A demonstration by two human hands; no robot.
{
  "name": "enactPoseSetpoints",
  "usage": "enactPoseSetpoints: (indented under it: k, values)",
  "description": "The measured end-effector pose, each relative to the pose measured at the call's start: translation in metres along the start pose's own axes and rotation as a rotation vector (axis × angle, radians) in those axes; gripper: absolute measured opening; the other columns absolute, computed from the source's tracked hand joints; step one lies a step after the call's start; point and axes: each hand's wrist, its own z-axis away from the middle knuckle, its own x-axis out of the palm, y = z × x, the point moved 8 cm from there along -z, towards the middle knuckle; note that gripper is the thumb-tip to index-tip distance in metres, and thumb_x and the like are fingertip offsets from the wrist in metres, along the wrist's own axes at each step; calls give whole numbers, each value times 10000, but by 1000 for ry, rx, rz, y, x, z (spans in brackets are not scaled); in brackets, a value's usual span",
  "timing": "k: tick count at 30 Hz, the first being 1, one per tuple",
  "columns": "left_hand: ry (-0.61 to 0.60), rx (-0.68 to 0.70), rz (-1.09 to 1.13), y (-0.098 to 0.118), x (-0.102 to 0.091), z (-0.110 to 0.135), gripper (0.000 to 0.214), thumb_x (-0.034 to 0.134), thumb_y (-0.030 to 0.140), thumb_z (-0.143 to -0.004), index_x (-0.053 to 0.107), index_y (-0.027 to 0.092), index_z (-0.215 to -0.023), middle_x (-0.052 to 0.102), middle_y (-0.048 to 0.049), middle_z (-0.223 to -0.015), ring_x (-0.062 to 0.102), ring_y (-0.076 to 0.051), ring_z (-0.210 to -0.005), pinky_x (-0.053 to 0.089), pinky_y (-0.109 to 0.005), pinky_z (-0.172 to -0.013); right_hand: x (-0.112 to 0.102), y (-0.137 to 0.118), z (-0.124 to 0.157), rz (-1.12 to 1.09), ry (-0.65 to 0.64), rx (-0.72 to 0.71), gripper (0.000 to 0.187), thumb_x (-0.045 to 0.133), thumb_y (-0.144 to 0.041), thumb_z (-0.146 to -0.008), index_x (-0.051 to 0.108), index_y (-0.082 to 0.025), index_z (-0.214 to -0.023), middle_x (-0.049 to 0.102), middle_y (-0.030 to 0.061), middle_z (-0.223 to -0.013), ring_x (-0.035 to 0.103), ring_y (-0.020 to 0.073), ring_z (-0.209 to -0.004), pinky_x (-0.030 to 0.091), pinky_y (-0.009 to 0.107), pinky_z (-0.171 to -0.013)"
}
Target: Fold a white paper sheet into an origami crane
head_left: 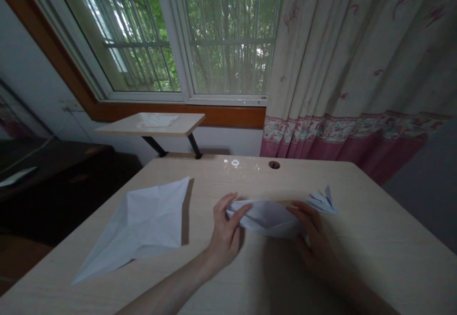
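While both hands meet at the folded paper (267, 217) over the near-middle of the table (221, 286), its two ends serve as the grips. Left hand (225, 231): thumb and fingers clamped on the left end. Right hand (314, 236): fingers bent over the right end, thumb lower down; shadow hides how firmly they press.

Handling, as judged: very light, thin, limp across the middle, stiffer along folds. Likely to crumple or tear under a hard squeeze; best pinched at the ends, along the creases.

Table: pale, smooth, with a round hole (274, 165) by the far edge. Large creased paper (153, 220) to the left, small folded paper (322, 201) just beyond the right hand. Raised shelf (191, 121) at the far left carries another white piece (157, 120). Barred window (228, 44) behind, flowered curtain (332, 67) to its right. Dim room.
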Motion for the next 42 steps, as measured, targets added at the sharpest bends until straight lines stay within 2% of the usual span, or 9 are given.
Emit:
enactPoseSetpoints:
  k: [8, 11, 16, 20, 24, 26, 33, 37, 42]
  values:
    - [18, 19, -72, -1, -1, 0, 535, 377, 62, -955, 461, 271, -1441, 425, -125, -1346, 431, -278, -1225, 429, -450, -1015, 2, 9, 5, 2, 23, 85, 555, 392, -101, -939, 390, -271, -1467, 514, 133, -1374, 533, 300, -1280, 526, 539, -1000]
    - [31, 13, -70, -1, -1, 1, 570, 379, 55, -948, 441, 290, -1464, 423, -122, -1339, 439, -276, -1215, 442, -438, -996, 0, 11, 3, -11, 80, 114, 558, 412, -142, -971, 331, -295, -1502, 492, 131, -1391, 511, 309, -1297, 519, 565, -1003]
    - [45, -45, -13, -5, -2, 4, 581, 396, 45, -935, 437, 286, -1462, 382, -123, -1345, 446, -265, -1239, 488, -378, -931, -5, 12, -2, -94, 154, 153, 493, 465, -181, -989, 400, -337, -1453, 473, 111, -1406, 511, 284, -1298, 621, 407, -833]
    - [65, -38, 89, -4, -4, 4, 574, 430, 64, -936, 387, 252, -1476, 407, -126, -1323, 463, -251, -1232, 492, -370, -963, -5, 14, -3, -118, 121, 168, 411, 477, -192, -995, 488, -325, -1383, 453, 104, -1439, 525, 273, -1301, 628, 378, -826]
    - [84, -28, 167, -4, -4, 3, 574, 468, 71, -928, 375, 240, -1469, 468, -123, -1274, 495, -253, -1195, 482, -408, -994, -5, 10, -4, -64, 99, 96, 362, 485, -181, -994, 534, -308, -1329, 524, 100, -1400, 515, 293, -1328, 540, 509, -1007]
    - [103, -38, 198, -6, -4, 3, 559, 487, 79, -927, 392, 238, -1455, 492, -121, -1264, 514, -252, -1179, 491, -409, -979, -6, 8, -4, -44, 100, 77, 347, 482, -183, -995, 538, -293, -1319, 544, 109, -1392, 528, 299, -1320, 505, 545, -1043]
    - [83, -130, 257, -17, 0, 5, 518, 545, 121, -937, 447, 275, -1422, 592, -90, -1271, 574, -238, -1171, 494, -389, -993, -1, 8, -3, 31, 27, 83, 370, 477, -260, -991, 536, -259, -1356, 707, 119, -1183, 699, 314, -1072, 604, 511, -867]
    - [32, -127, 244, -20, 6, 7, 552, 550, 135, -944, 430, 293, -1459, 579, -89, -1342, 562, -240, -1231, 479, -394, -1032, 5, 12, 1, 25, 0, 108, 463, 472, -250, -975, 469, -247, -1437, 693, 127, -1244, 679, 321, -1125, 592, 513, -888]
    - [28, -146, 252, -22, 11, 9, 627, 577, 163, -916, 374, 288, -1496, 564, -100, -1388, 547, -259, -1266, 477, -432, -1045, 8, 14, 1, -56, -38, 170, 537, 502, -254, -930, 416, -253, -1461, 664, 135, -1291, 665, 323, -1148, 588, 518, -891]
